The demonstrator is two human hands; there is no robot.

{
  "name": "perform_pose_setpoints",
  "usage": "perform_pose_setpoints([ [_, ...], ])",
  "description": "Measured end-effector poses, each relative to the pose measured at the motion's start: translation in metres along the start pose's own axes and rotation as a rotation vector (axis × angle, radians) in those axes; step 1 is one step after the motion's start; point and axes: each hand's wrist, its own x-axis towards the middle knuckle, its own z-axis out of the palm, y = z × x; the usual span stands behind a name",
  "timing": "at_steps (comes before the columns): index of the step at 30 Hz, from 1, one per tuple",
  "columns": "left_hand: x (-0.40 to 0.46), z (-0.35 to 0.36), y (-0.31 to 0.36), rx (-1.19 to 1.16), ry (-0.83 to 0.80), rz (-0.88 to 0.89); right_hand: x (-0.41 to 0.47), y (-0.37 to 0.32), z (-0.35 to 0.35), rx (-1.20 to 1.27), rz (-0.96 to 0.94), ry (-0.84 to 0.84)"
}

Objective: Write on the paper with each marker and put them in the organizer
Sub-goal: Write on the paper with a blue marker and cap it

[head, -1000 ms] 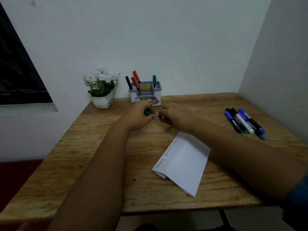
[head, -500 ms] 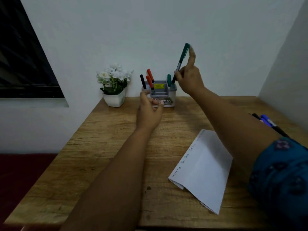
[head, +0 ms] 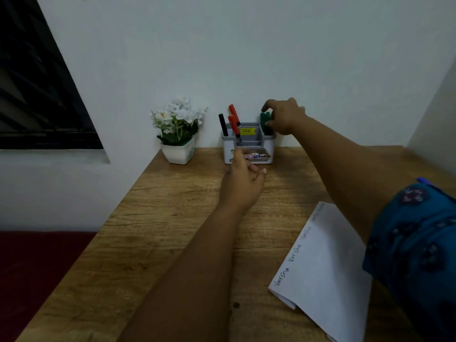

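The grey and white organizer (head: 229, 150) stands at the back of the wooden table (head: 170, 230), against the wall. Two red markers (head: 234, 125) and a black marker (head: 223, 124) lean in its left side. In its right compartment stand green markers (head: 264, 122); my right hand (head: 283, 117) reaches over them and pinches one between thumb and forefinger. My left hand (head: 243, 180) hovers just in front of the organizer with loosely curled fingers, holding nothing. The folded white paper (head: 325, 267) with several written words lies near right.
A white pot of white flowers (head: 179, 137) sits left of the organizer. The tip of a blue marker (head: 423, 180) shows behind my right sleeve. A dark window (head: 37, 95) is at the left; a side wall closes the table's right.
My right hand has brought the green marker down from above the organizer into its right compartment. My left hand has stayed in front of the organizer.
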Motion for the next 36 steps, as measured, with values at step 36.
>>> perform_pose_setpoints([
  [36,-0.054,0.021,0.070,0.147,-0.309,0.278,-0.244,0.169,-0.035,0.062,0.558,0.080],
])
